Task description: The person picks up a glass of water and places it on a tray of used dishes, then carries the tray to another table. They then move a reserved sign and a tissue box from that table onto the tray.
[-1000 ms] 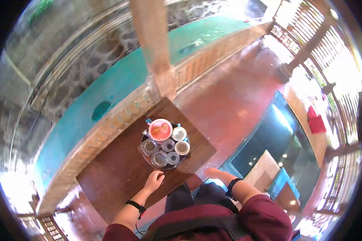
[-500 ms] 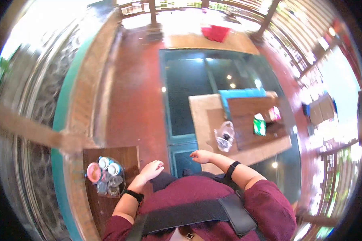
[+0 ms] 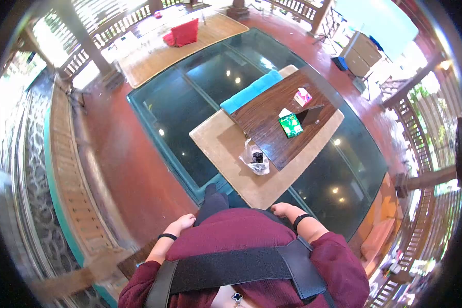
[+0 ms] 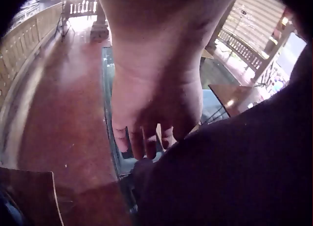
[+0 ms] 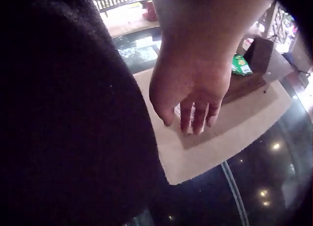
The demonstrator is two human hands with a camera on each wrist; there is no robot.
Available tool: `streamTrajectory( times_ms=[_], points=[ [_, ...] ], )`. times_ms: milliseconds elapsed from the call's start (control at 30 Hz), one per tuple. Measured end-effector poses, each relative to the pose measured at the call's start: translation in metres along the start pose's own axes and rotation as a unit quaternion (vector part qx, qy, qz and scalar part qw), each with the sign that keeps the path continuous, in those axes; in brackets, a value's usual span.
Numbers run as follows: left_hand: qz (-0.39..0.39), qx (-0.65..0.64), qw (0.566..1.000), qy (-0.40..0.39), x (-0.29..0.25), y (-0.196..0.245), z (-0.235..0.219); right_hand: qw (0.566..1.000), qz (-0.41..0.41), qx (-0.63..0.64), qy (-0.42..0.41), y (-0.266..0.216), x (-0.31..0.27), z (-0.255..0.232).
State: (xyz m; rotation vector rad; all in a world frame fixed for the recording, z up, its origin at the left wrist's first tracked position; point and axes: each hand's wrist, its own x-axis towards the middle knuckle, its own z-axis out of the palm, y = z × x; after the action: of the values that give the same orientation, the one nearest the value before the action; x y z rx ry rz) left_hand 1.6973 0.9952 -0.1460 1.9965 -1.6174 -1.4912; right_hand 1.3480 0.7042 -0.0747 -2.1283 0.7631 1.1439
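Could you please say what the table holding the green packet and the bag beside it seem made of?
The table looks like glossy dark wood, from its streaky grain and sheen, though laminate is possible. The bag seems thin plastic, crinkled and partly see-through.

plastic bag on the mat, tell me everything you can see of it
The plastic bag is whitish, see-through and crumpled, with something dark inside, too small to identify. It sits on the beige mat beside the near end of the brown table; whether it touches the table is unclear. Neither the left hand nor the right hand touches it.
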Motion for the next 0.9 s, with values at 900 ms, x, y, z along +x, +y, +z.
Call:
streamTrajectory(
  times_ms=[900],
  points=[
    [-0.085, 0.015, 0.993, -0.079, 0.257, 0.001, -0.367, 0.932, 0.087, 0.267, 0.23, -0.013, 0.089, -0.216]
  ],
)
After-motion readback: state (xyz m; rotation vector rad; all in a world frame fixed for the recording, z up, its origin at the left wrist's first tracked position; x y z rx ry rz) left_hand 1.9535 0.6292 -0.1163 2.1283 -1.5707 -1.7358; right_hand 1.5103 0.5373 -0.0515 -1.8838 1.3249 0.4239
